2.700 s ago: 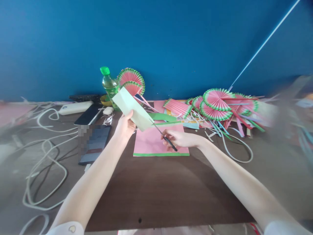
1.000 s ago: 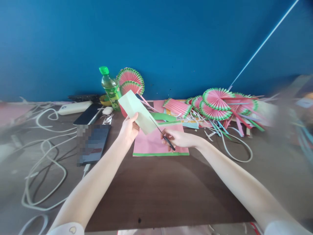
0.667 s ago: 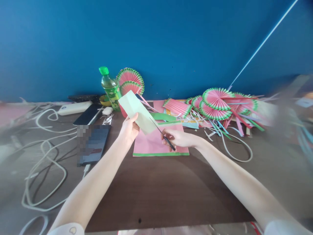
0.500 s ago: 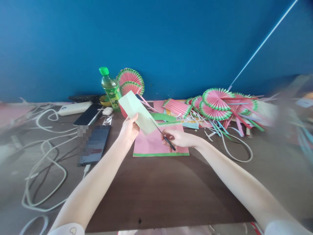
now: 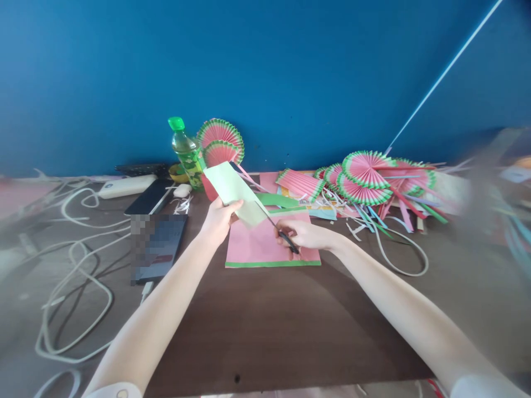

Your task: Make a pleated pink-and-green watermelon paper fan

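A pale green piece of paper (image 5: 236, 190) is pinched in my left hand (image 5: 219, 218), thumb on top, tilted above the table. My right hand (image 5: 301, 235) is closed round the dark handles of a pair of scissors (image 5: 288, 242). The blades lie along the paper's right edge; whether they are apart there I cannot tell. Beneath both hands a pink sheet with green borders (image 5: 257, 251) lies flat on the brown table (image 5: 265, 320). A green strip of paper (image 5: 277, 199) rests just behind it.
Pink-and-green folded paper fans (image 5: 367, 171) and paper strips are heaped at the back right. A green-capped bottle (image 5: 186, 149) stands at the back left by two more fans (image 5: 222, 141). Phones (image 5: 161, 249) and looped white cables (image 5: 110, 298) occupy the left side.
My left hand and the green paper have shifted slightly right and down, nearer the scissors. The right hand has stayed almost in place.
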`<state>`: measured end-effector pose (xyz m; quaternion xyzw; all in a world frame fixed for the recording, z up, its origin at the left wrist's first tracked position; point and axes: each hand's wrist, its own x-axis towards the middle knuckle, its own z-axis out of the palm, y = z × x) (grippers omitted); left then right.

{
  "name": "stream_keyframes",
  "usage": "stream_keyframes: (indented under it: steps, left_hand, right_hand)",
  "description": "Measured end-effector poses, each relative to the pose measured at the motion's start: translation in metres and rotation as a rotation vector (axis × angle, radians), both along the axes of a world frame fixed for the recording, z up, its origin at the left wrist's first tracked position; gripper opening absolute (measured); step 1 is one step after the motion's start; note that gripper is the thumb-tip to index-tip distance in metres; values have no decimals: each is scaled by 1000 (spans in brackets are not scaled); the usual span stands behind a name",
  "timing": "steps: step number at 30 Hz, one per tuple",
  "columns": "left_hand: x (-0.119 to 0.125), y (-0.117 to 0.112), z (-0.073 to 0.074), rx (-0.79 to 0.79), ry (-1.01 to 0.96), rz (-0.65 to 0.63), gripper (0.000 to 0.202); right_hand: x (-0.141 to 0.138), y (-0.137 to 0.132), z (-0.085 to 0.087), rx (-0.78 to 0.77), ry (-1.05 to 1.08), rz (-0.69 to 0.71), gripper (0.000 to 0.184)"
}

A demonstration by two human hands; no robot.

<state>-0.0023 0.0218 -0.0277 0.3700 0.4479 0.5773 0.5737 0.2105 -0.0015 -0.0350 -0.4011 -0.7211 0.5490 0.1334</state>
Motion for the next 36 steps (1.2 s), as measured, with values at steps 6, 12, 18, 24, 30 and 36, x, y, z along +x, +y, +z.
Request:
stream_keyframes:
  steps: [6,12,18,24,30,36]
  left_hand:
    - [0,2,-4,7,97,54,41]
    - [1,1,-5,6,124,31,41]
    - [8,-5,-5,-30,167,-29,37]
    - [14,-9,-4,-59,117,-66,34]
    - [14,-9,-4,-63,99,-75,33]
    - [13,-9,-6,-57,96,-137,34]
  right_hand:
    - [0,0,-1,-20,30,35,21]
    - [-3,-1,4,-63,45,-22,18]
    - [-4,-1,2,-75,119,-24,25]
    - [-4,-1,3,-69,146,5,34]
    - [-4,-1,0,-28,129,-28,34]
    - [-2,3,-8,70,58,-32,31]
